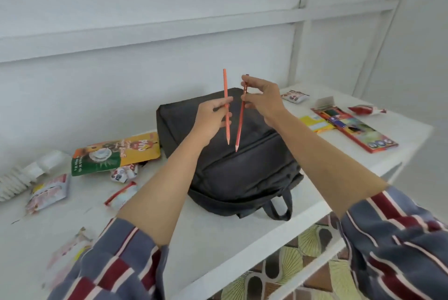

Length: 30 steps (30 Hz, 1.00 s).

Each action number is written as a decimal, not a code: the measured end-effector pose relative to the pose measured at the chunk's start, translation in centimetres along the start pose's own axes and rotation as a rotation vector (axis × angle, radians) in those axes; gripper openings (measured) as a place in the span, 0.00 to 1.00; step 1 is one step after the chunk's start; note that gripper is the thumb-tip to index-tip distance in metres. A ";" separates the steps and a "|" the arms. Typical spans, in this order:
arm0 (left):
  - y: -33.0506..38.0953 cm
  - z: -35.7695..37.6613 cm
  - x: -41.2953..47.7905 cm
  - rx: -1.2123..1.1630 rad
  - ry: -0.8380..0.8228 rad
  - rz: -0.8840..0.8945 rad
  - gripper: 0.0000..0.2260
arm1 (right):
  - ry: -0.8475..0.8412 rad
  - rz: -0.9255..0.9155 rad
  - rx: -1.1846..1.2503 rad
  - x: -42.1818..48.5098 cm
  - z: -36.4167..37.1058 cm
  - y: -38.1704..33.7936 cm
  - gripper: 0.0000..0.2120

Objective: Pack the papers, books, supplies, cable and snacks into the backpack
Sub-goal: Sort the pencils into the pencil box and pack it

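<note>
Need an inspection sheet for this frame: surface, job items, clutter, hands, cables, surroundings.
Surface: white table, partly covered.
Job's things: black backpack lies flat mid-table, zips look closed; pencil box to its right, flap open; yellow paper beside the box; large snack pouch and small packets on the left, more packets at far right.
Clutter: nothing seen.
Hands: left hand pinches an orange pencil; right hand pinches a second pencil; both tips point down above the backpack.
Cables: white coiled bundle at the left edge, possibly the cable; cannot confirm.
Surroundings: white panelled wall behind; patterned floor tiles below.
</note>
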<state>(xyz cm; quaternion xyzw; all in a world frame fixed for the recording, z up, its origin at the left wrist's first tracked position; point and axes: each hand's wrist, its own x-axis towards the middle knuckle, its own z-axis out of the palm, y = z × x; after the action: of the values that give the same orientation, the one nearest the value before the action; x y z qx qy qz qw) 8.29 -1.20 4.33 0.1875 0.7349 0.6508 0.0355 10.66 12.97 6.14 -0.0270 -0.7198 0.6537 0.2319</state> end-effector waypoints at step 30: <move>-6.4 26.9 17.0 0.424 -0.382 -0.270 0.13 | -0.241 0.340 -0.683 14.0 -26.7 13.3 0.09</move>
<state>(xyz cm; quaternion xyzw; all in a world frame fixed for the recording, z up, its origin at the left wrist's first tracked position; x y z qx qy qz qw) -0.93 29.13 -2.66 0.2102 0.8526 0.4254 0.2191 4.53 44.46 -1.34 -0.1446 -0.9030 0.4043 0.0120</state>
